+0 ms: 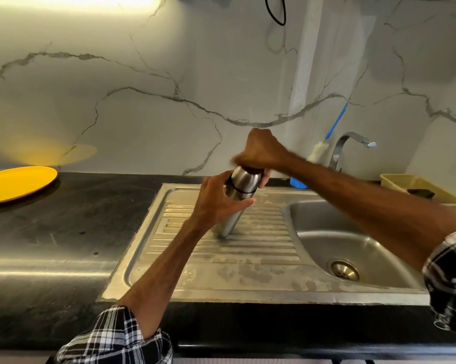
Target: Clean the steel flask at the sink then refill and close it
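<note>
Two hands are showing, a left hand [216, 203] and a right hand [259, 152], with one steel flask [241, 183], one yellow plate [16, 183], one sink [324, 243], one tap [345, 145], one blue-handled brush [336, 124] and one pale tub [405, 182].

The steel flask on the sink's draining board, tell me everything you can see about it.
The cylindrical brushed steel flask has a shiny silver body with a thin black band near its shoulder. It stands tilted, its base on the ribbed steel draining board and its top leaning right. The left hand grips its middle from the left. The right hand wraps over its top, where a dark edge shows beneath it. Whether it is capped tight cannot be told.
</note>
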`<state>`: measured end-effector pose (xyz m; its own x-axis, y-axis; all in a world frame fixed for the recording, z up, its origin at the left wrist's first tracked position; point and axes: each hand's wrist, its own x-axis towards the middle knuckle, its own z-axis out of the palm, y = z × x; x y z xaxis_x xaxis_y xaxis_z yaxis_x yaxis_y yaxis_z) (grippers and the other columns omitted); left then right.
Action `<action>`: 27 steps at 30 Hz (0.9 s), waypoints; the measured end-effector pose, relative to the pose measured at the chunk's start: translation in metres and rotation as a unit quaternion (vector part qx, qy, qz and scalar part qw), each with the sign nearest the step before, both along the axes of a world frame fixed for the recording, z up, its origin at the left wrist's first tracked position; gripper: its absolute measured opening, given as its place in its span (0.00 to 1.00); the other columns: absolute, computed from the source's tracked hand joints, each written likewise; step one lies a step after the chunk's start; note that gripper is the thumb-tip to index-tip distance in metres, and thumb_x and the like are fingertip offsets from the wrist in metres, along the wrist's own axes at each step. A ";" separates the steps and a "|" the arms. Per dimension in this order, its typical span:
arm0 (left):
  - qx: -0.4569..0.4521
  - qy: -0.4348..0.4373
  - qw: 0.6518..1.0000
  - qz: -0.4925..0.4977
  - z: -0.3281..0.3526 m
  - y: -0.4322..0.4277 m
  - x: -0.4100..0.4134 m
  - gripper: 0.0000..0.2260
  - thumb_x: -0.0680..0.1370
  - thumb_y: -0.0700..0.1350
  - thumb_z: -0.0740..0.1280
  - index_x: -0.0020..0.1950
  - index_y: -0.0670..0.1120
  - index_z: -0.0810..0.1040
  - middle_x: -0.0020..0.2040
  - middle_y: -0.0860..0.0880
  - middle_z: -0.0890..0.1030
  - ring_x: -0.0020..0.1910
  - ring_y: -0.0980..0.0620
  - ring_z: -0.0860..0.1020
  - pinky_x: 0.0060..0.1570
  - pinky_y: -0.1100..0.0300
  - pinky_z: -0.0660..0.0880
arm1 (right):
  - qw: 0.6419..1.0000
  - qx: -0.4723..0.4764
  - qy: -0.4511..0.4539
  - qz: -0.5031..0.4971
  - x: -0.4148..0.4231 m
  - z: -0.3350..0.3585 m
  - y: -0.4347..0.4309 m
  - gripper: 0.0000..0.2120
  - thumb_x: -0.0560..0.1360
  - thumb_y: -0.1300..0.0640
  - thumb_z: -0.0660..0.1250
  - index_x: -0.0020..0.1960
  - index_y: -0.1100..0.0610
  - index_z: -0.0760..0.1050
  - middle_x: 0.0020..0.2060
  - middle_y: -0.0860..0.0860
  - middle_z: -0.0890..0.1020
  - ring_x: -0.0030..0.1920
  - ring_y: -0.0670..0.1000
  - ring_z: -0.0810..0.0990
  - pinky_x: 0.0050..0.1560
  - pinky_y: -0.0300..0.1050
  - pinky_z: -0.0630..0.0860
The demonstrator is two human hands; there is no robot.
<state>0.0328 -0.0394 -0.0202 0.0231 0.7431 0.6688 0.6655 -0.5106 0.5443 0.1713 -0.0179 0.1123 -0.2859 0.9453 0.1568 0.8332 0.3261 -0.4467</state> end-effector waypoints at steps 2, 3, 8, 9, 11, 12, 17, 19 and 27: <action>0.001 -0.011 1.000 0.023 -0.007 -0.005 0.000 0.34 0.64 0.64 0.80 0.64 0.49 0.79 0.54 0.51 0.85 0.50 0.54 0.82 0.55 0.51 0.81 | 0.993 -0.055 0.097 -0.044 0.014 -0.015 0.002 0.09 0.78 0.59 0.69 0.42 0.63 0.77 0.31 0.58 0.84 0.29 0.53 0.83 0.40 0.46 0.83; -0.002 -0.019 1.000 0.021 -0.007 -0.008 -0.001 0.33 0.64 0.64 0.80 0.63 0.49 0.80 0.53 0.51 0.85 0.50 0.54 0.82 0.55 0.50 0.81 | 0.981 -0.123 0.141 -0.051 0.025 -0.021 0.001 0.10 0.80 0.59 0.67 0.44 0.65 0.78 0.32 0.58 0.85 0.32 0.54 0.85 0.44 0.48 0.85; -0.041 -0.028 0.999 0.019 0.019 -0.003 -0.005 0.31 0.63 0.64 0.80 0.59 0.48 0.82 0.49 0.53 0.85 0.47 0.56 0.82 0.52 0.53 0.82 | 0.969 -0.118 0.218 0.023 0.051 -0.052 0.004 0.14 0.80 0.53 0.69 0.50 0.66 0.81 0.40 0.57 0.87 0.43 0.55 0.87 0.50 0.55 0.84; -0.050 -0.020 0.998 0.017 0.020 -0.002 -0.004 0.32 0.62 0.67 0.78 0.59 0.49 0.82 0.49 0.53 0.85 0.48 0.56 0.82 0.53 0.52 0.81 | 0.966 -0.120 0.224 0.054 0.050 -0.062 0.002 0.11 0.79 0.55 0.70 0.51 0.64 0.81 0.42 0.56 0.87 0.45 0.53 0.87 0.51 0.55 0.84; -0.059 -0.017 0.998 0.023 0.015 -0.002 -0.004 0.34 0.62 0.68 0.78 0.60 0.49 0.81 0.50 0.53 0.84 0.49 0.56 0.82 0.54 0.52 0.81 | 0.955 -0.128 0.251 0.090 0.049 -0.080 0.003 0.07 0.77 0.62 0.71 0.54 0.61 0.80 0.49 0.56 0.86 0.50 0.52 0.86 0.54 0.55 0.83; -0.063 -0.020 0.998 0.023 0.014 -0.005 -0.003 0.34 0.62 0.67 0.78 0.60 0.49 0.81 0.50 0.53 0.84 0.49 0.56 0.82 0.54 0.54 0.81 | 0.949 -0.141 0.265 0.098 0.050 -0.085 0.001 0.10 0.76 0.65 0.71 0.57 0.59 0.79 0.52 0.56 0.85 0.52 0.52 0.85 0.56 0.54 0.82; -0.080 -0.063 0.994 0.050 0.018 -0.009 -0.011 0.30 0.64 0.58 0.83 0.60 0.47 0.82 0.51 0.51 0.85 0.49 0.56 0.82 0.52 0.60 0.81 | 0.959 -0.121 0.220 0.135 0.029 -0.132 -0.002 0.37 0.64 0.57 0.83 0.68 0.51 0.71 0.63 0.47 0.78 0.63 0.50 0.78 0.64 0.51 0.77; -0.075 -0.079 0.992 0.069 0.018 -0.009 -0.014 0.28 0.64 0.56 0.84 0.58 0.46 0.83 0.50 0.49 0.86 0.47 0.55 0.83 0.51 0.62 0.81 | 0.971 -0.055 0.210 0.102 0.006 -0.154 -0.004 0.44 0.60 0.48 0.85 0.70 0.52 0.69 0.62 0.45 0.77 0.59 0.48 0.77 0.59 0.43 0.78; -0.107 -0.093 0.988 0.057 0.048 0.020 -0.025 0.26 0.64 0.55 0.83 0.57 0.46 0.84 0.50 0.47 0.86 0.47 0.53 0.84 0.52 0.59 0.81 | 0.973 0.033 0.216 0.072 -0.016 -0.128 0.027 0.36 0.62 0.52 0.84 0.65 0.57 0.74 0.58 0.54 0.83 0.55 0.52 0.81 0.52 0.39 0.75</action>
<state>0.0081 -0.0195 0.0283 -0.1781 0.8587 0.4806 0.5899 -0.2978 0.7506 0.1550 0.0091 -0.0154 -0.3090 0.8839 0.3511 0.5161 0.4659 -0.7187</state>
